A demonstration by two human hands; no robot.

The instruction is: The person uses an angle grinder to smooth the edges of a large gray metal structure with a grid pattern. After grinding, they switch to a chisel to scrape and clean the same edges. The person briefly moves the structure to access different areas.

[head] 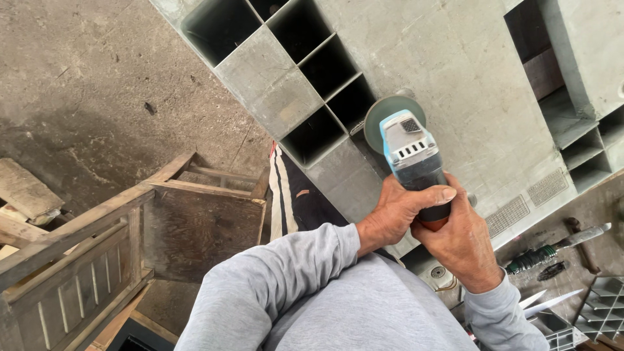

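Clearly both sets of fingers are closed tight: the left hand point(398, 211) wraps the rear of the angle grinder point(411, 156) from the side, thumb laid across the dark grip, while the right hand point(463, 242) cups the same grip from below and behind, so the two hands overlap on one short handle. The grinder points away from the body, its blue and grey head low over the grey metal panel point(455, 71), and its round disc point(383, 114) sits at or just above the metal beside a row of square openings point(328, 68); whether it touches I cannot tell. Judged by its build, the tool is stiff, compact and fairly heavy at the head, likely to kick sideways, so the rear grip is the sound place to hold, well back from the disc. A screwdriver with a green ribbed handle point(549, 252) lies on the surface to the right, and a wooden chair point(117, 247) stands left.
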